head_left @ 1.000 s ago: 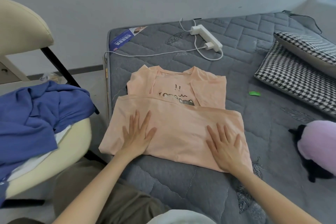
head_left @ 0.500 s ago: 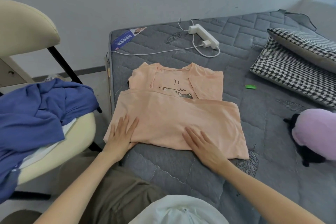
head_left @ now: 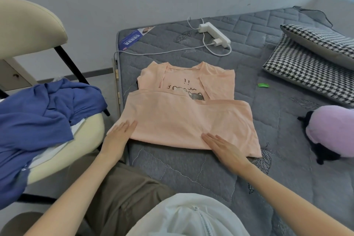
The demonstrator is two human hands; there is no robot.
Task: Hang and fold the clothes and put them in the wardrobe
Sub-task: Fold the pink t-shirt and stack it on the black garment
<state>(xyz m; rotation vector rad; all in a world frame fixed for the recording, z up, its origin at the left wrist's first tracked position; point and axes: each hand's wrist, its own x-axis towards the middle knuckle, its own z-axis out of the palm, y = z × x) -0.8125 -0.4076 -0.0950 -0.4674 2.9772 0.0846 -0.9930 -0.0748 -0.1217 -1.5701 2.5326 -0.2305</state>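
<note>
Lying flat on grey quilted mattress (head_left: 191,174), near its left edge: peach T-shirt (head_left: 182,120), lower half folded up over chest print (cat drawing half covered). Left hand (head_left: 117,137) flat, fingers straight and together, pressing shirt's near-left corner at mattress edge. Right hand (head_left: 226,149) flat too, fingers straight, on shirt's near hem, toward mattress middle. Blue garment (head_left: 38,117) heaped on cream chair (head_left: 28,25) left of mattress. Power strip (head_left: 214,34) at mattress far end; houndstooth pillows (head_left: 310,71), purple plush toy (head_left: 331,130) on its right side.
</note>
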